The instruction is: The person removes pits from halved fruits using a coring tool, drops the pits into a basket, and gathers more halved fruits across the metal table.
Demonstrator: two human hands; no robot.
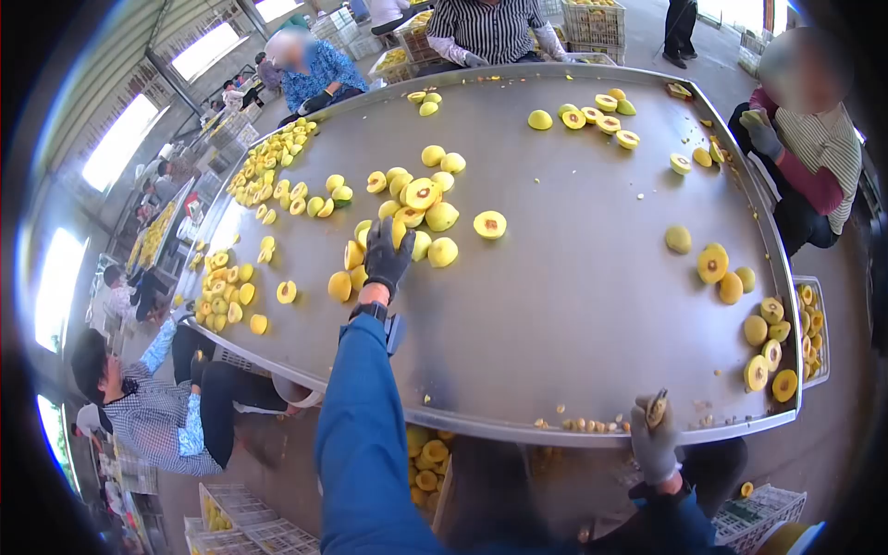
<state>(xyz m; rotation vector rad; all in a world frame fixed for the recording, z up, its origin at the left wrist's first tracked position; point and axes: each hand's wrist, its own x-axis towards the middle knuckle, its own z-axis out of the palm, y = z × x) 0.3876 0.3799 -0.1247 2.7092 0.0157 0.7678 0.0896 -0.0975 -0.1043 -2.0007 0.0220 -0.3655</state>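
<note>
My left hand (387, 257), in a dark glove, stretches over the pile of halved yellow peaches (421, 193) left of the table's middle. Its fingers are spread and touch fruit at the pile's near side. Beside them lie more halves, some cut face up with a brown centre, and one peach half (489, 225) sits apart to the right. My right hand (655, 435), in a grey glove, is closed at the near table edge around a small hand tool (658, 408) with a dark curved tip. Peach pits (592, 425) line the rim just left of it.
The metal table (555, 305) has a raised rim. Peach halves (772, 342) lie along its right side, with a larger heap (268, 166) at far left. People sit around it. A crate of peaches (811, 328) stands at right; another peach container (427, 467) sits below the near edge.
</note>
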